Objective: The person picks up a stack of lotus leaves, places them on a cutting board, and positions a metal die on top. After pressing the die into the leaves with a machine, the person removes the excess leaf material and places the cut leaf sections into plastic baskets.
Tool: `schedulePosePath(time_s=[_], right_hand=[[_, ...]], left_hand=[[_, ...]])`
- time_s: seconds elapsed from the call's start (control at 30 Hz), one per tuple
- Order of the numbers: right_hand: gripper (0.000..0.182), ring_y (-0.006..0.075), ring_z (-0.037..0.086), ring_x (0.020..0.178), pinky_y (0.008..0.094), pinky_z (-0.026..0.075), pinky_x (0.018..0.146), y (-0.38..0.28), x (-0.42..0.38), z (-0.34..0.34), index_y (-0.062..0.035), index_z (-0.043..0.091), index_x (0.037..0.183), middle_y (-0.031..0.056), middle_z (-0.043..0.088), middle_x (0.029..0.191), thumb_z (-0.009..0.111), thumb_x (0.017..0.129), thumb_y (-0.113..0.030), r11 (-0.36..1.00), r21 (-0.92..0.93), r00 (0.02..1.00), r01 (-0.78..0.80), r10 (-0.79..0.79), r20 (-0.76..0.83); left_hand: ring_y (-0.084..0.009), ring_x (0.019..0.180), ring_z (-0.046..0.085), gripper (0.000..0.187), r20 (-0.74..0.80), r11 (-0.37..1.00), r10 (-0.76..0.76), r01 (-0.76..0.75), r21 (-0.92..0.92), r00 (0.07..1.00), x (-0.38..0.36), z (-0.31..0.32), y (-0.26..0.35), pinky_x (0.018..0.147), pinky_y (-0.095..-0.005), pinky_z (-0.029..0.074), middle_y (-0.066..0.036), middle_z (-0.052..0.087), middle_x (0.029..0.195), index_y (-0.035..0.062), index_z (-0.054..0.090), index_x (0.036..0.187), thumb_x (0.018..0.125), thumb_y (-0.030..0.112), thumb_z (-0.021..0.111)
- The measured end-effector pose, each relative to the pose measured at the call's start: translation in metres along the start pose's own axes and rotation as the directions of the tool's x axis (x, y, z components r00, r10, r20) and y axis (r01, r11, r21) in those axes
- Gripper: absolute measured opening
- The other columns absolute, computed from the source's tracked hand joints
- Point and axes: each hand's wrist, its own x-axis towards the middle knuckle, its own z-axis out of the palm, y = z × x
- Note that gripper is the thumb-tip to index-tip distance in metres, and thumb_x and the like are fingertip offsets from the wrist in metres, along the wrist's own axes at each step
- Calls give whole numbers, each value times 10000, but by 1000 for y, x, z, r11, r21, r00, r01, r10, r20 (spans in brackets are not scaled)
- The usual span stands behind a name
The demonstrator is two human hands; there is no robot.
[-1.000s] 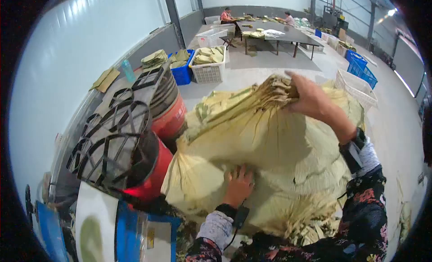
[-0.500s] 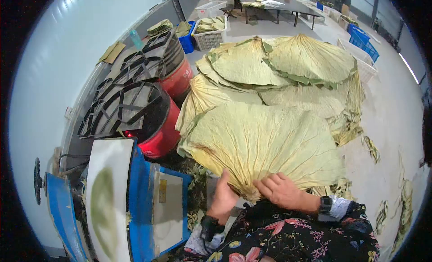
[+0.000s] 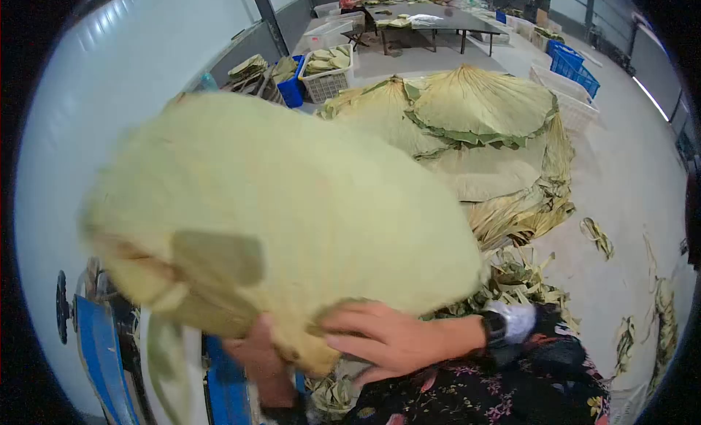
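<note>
A large, pale yellow-green dried lotus leaf (image 3: 314,198), fan-shaped and blurred by motion, spans the left and middle of the view. Its gathered base is between my two hands. My left hand (image 3: 264,363), smeared by movement, grips the folded lower edge left of the base. From the right, my right hand (image 3: 391,334) holds the leaf close to that base, fingers lying over its surface. Behind it, a pile of similar dried leaves (image 3: 482,104) rests in overlapping layers. Below the held leaf is a machine with blue panels (image 3: 98,352) and a white plate (image 3: 153,345), partly covered.
Leaf scraps (image 3: 518,279) lie right of the held leaf, more on the floor (image 3: 599,239). Farther back stand a white basket of leaves (image 3: 326,85), a blue crate (image 3: 292,89), blue baskets (image 3: 573,66) and a dark table (image 3: 445,20). Two people sit near that table.
The leaf has come off the pile and swung left over the machine and drums, both hands moving left with it. The pile's lower layers and scraps now show. The view has shifted slightly.
</note>
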Motion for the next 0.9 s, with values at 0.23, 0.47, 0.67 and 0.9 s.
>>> schedulePosePath(time_s=[0.23,0.47,0.67,0.9], right_hand=[[785,345,406,1172,393,324,1007,43,126,28,44,323,1308,247,368,1308,739,706,-240,963,269,781,-21,184,-597],[374,239,519,1126,354,391,995,104,106,12,19,483,1198,123,552,1189,475,907,-216,80,987,690,-143,722,42],[439,262,493,1153,400,386,997,126,97,32,0,419,1269,124,511,1249,519,880,-177,-237,964,579,-121,772,262],[502,278,510,1098,407,409,951,144,79,65,-14,378,1298,126,499,1231,550,831,-79,-158,941,487,-299,823,293]], left_hand=[[-275,1008,568,372,582,-155,327,-566,810,745,62,39,65,858,-382,472,-140,566,1128,-10,512,1172,862,189,559],[-307,1119,514,609,550,802,8,-334,495,835,2,-29,-14,953,-433,415,-133,557,1139,61,497,1216,729,326,748],[-266,1259,370,848,49,850,-166,168,-499,985,-6,-44,-65,1057,-443,316,-54,353,1380,162,280,1378,719,445,732],[-279,1182,455,588,-251,588,-268,-48,-807,930,24,-65,-56,982,-482,370,-105,472,1286,78,380,1313,862,398,580]])
